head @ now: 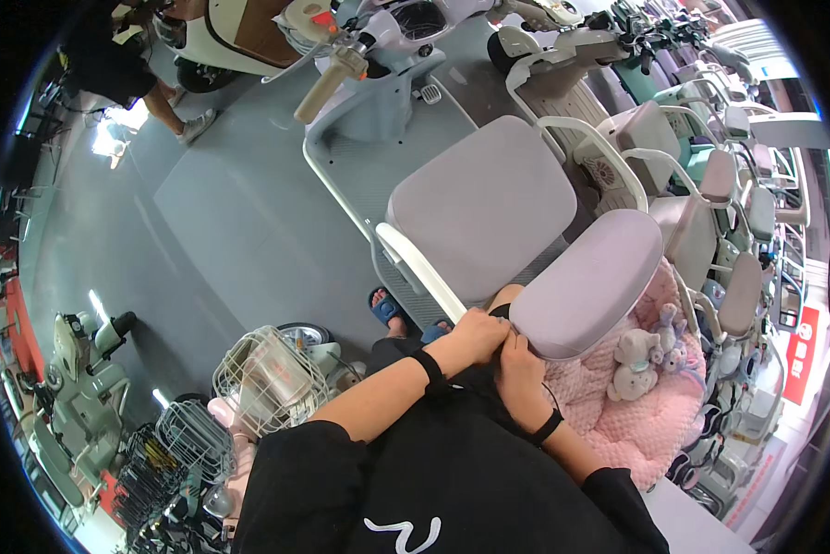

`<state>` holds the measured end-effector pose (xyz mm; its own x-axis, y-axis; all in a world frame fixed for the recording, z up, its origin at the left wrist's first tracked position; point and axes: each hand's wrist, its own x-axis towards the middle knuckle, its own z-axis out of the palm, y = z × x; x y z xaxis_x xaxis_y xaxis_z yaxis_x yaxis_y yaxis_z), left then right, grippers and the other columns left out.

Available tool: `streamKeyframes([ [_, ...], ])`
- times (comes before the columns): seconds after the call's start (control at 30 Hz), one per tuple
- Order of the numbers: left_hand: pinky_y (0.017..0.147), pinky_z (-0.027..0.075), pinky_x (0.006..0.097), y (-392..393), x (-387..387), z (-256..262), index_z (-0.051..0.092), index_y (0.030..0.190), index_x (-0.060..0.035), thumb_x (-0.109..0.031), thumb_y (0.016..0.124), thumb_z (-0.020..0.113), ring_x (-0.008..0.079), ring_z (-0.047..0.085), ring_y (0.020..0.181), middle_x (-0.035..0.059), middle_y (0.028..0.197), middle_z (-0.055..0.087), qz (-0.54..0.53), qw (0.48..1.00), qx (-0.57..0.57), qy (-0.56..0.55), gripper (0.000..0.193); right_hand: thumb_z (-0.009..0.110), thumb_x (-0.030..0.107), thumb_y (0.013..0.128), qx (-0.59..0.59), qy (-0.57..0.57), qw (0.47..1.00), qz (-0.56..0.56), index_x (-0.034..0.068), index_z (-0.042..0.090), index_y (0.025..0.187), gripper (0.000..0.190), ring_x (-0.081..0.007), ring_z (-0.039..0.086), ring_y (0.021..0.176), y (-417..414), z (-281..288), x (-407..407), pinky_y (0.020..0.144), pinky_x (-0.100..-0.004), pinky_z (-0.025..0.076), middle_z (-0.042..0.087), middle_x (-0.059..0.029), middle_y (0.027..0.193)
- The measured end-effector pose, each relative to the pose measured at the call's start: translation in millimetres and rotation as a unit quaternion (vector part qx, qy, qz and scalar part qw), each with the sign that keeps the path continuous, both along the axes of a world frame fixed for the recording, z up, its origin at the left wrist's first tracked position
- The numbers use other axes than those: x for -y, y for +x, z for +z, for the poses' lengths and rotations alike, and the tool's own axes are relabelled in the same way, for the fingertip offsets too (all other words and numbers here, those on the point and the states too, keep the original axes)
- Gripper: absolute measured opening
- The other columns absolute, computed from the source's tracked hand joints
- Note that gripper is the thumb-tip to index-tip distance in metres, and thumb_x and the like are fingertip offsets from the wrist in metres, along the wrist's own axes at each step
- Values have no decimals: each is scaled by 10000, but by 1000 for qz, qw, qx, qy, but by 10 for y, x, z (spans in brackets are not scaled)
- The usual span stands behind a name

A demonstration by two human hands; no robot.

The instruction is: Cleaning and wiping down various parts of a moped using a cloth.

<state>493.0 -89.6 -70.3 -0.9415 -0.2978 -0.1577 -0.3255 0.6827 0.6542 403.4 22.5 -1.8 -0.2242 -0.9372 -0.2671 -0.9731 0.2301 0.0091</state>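
Before me stands an electric scooter with a wide grey seat cushion (pixel 484 208) and a padded grey backrest (pixel 588 284) behind it. Both my hands are close together at the backrest's lower left end. My left hand (pixel 480 334), with a black band on its wrist, has its fingers bent near the edge of the backrest. Touching or nearly touching it is my right hand (pixel 522 377), also banded at the wrist. What lies between the fingers is too small and too covered to tell. A white armrest (pixel 422 270) runs along the seat, ending beside the hands.
Plush toys (pixel 635 363) lie on a pink fluffy cushion (pixel 595 422) to the right. Rows of scooters stand further right. White wire baskets (pixel 273 381) are at lower left, near a parked green scooter (pixel 86 381). A person (pixel 120 69) stands at upper left beside another scooter.
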Motion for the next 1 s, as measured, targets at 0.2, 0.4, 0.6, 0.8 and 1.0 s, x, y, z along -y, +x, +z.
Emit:
streamKeyframes([
  [0.2,751,587,468,56,307,-16,693,1085,-95,-233,782,711,359,744,860,139,937,761,-112,990,-21,85,333,739,32,762,4,80,997,-11,21,555,1045,338,-316,719,771,100,-2,108,640,-371,606,594,-138,977],
  [0.4,753,588,470,-73,629,-60,690,1052,-94,-270,748,739,356,745,849,132,857,756,-224,967,-9,121,355,753,41,748,61,137,988,-45,4,570,1036,343,-310,722,825,37,15,271,655,-372,611,606,-151,980],
  [0.6,745,573,453,-50,569,-343,674,991,-63,-287,690,772,345,739,819,134,849,747,-226,969,-7,105,388,695,74,798,181,197,962,-61,-22,614,1071,300,-363,719,868,-159,-44,521,696,-436,596,666,-202,1012],
  [0.8,812,557,430,-136,552,-221,684,1072,-53,-260,658,781,326,735,881,129,923,753,-254,955,71,139,473,714,105,792,270,254,920,-124,-10,651,1069,306,-347,699,985,-165,-124,551,824,-469,579,689,-187,1037],
  [1.0,742,579,501,-176,612,-431,675,986,-27,-286,756,726,383,732,809,190,876,735,-265,937,49,224,350,749,107,747,229,264,911,-220,24,687,941,220,-359,696,948,-130,-115,683,803,-476,574,697,-186,987],
])
